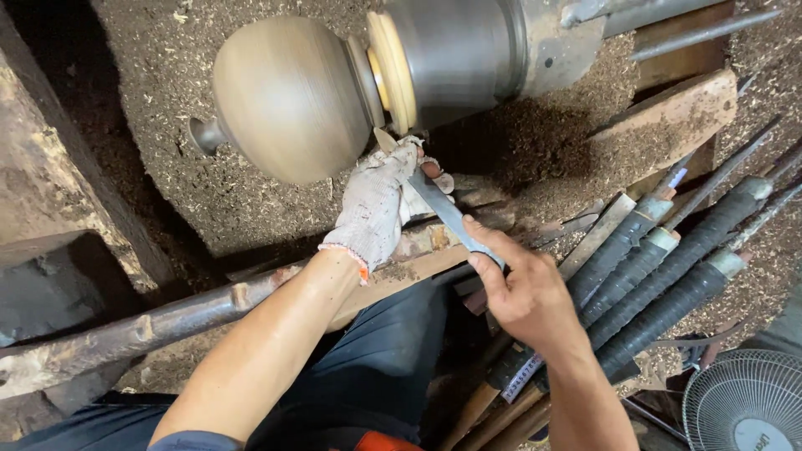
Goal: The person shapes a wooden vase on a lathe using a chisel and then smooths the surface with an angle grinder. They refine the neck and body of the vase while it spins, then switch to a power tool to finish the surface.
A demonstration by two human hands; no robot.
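On the far left I see a dark, rough block (58, 284) and a rusty iron bar (167, 321) running across as a rest. Above it, the rounded wooden vessel (288, 96) is mounted on the lathe, its surface streaked smooth and dull brown, with a small knob at its left end and a pale wooden collar (391, 71) at its neck, against the grey steel chuck (459, 54).

My left hand (376, 205), in a nubbly white knitted glove with an orange cuff, is closed around the front of the flat steel turning tool (447, 213), just below the neck of the vessel; the tip sits at the groove between body and collar. My right hand (526, 292), bare, pinches the blade further back, forefinger laid along its top.

To do this cut well, I judge the gloved hand should stay pressed down on the rest as a pivot, while the back hand steers in small, light feeds so the edge does not dig in.

To the right lie more long tools with black wound grips (668, 276), on fine sawdust (167, 75), and a small fan (743, 401) in the corner.
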